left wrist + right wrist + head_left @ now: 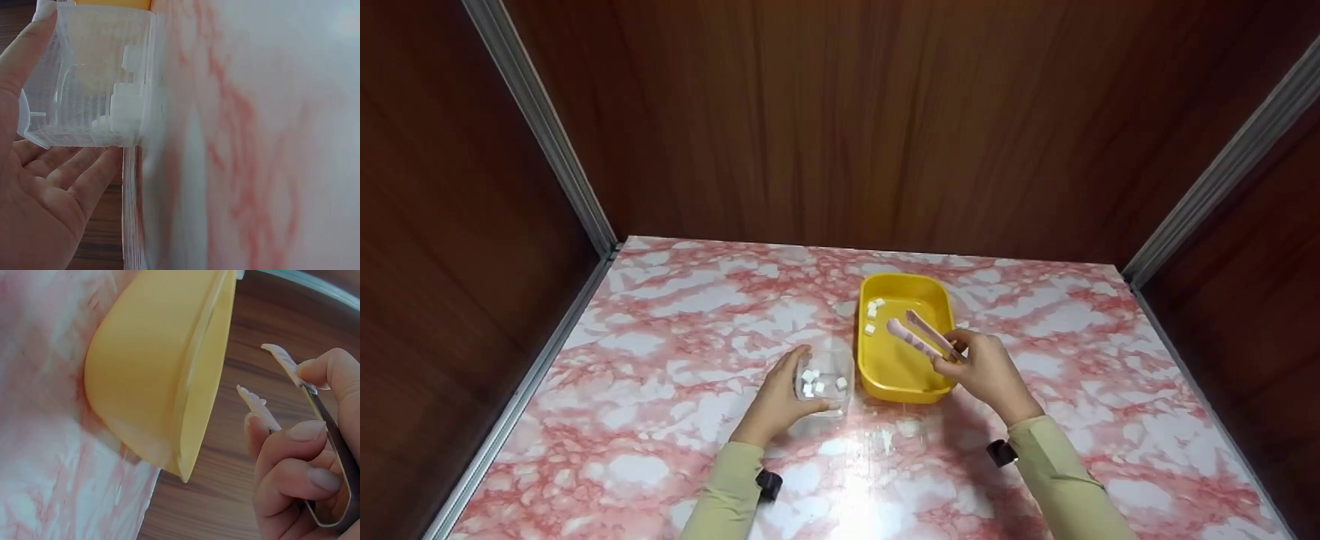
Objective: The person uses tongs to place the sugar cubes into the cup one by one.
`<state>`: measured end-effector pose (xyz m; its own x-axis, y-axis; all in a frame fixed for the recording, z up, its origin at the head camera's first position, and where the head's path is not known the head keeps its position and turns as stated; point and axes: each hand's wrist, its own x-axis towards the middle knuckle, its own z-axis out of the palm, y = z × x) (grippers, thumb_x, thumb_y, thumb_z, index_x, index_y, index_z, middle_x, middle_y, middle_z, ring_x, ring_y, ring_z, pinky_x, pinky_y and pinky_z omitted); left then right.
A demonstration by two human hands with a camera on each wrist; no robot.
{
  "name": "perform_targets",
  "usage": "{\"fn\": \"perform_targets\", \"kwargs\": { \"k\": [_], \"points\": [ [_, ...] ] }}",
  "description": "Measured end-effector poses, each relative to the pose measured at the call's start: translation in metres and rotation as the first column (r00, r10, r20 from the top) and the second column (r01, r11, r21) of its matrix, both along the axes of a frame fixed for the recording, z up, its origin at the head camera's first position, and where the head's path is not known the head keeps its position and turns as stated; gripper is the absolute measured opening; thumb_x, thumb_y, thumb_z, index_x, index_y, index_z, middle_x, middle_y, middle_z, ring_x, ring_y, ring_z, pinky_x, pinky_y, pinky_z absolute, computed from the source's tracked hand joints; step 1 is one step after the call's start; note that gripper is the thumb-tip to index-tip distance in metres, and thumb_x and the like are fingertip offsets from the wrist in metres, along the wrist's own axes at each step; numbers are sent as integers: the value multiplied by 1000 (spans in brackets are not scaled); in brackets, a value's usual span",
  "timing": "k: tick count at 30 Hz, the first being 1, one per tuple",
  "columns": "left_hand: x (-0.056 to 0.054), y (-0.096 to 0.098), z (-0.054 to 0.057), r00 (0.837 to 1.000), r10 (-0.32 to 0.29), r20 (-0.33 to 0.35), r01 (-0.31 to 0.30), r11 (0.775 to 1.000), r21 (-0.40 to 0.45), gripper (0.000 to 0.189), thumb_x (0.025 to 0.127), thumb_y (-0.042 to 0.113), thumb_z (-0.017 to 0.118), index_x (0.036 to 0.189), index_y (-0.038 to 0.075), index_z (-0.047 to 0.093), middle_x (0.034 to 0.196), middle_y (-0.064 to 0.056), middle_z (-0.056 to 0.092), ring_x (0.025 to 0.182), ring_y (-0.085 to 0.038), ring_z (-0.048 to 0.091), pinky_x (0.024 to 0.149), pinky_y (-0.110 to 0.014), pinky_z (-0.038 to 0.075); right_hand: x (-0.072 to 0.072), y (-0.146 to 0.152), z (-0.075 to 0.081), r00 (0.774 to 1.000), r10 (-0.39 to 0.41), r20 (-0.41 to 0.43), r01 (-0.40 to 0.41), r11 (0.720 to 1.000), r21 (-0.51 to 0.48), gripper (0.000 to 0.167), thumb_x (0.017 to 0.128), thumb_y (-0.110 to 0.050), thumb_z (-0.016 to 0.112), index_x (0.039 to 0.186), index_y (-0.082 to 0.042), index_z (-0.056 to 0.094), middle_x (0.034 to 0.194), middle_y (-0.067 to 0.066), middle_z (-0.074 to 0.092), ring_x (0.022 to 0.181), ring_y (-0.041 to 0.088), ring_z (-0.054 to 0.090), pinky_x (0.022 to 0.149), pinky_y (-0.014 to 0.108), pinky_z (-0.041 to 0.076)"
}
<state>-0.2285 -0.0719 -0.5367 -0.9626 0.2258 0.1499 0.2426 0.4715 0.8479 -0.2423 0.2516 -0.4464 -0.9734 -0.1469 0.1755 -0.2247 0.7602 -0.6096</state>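
Note:
My left hand point(771, 405) grips a clear plastic container point(84, 73), thumb on one side and fingers on the other. Several small white cubes point(808, 388) lie in it. In my right hand point(988, 373) is a pair of metal tongs point(333, 430) with pink tips point(911, 339), pinched between thumb and fingers. The tips stand apart over a yellow tray point(896, 384), with nothing visible between them. Inside the tray, several white cubes point(871, 329) sit along its left side. The container stands just left of the tray.
A red-and-white marbled tabletop point(645, 420) lies under everything. Dark wood-grain panels point(840, 127) rise behind and at both sides, with metal frame strips point(547, 135) at the corners. A small white piece point(963, 325) shows beside the tray's right rim.

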Motion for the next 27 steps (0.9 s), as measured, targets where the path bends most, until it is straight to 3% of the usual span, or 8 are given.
{"fn": "perform_targets", "kwargs": {
  "k": [8,15,22,27],
  "points": [
    [-1,0,-1,1000,-2,3,2,1000,2,110,62,56,83,149,14,32,150,-7,34,135,-28,31,107,-45,32,-5,1,0,1000,-17,-2,17,1000,24,38,77,-33,80,98,-3,68,72,3,58,61,18,49,50,29,45],
    [-1,-1,-1,1000,0,-3,0,1000,8,109,61,57,83,149,17,31,149,-5,35,136,-26,31,107,-44,32,-9,2,1,1000,-3,-14,4,998,62,34,77,-30,80,96,-4,68,71,3,59,59,17,49,49,29,45],
    [-1,-1,-2,1000,-6,-11,7,1000,18,110,62,56,83,149,12,31,149,-7,35,135,-28,32,106,-45,33,-13,2,0,999,13,35,-17,994,105,33,78,-33,80,95,-7,71,84,6,64,67,19,52,58,31,46],
    [-1,-1,-1,1000,-5,-9,5,1000,19,108,62,56,83,149,16,32,149,-7,35,134,-28,34,106,-45,34,-16,2,1,999,9,52,-17,987,161,33,80,-33,79,98,-6,71,86,5,64,68,19,52,60,33,45]
  ]
}}
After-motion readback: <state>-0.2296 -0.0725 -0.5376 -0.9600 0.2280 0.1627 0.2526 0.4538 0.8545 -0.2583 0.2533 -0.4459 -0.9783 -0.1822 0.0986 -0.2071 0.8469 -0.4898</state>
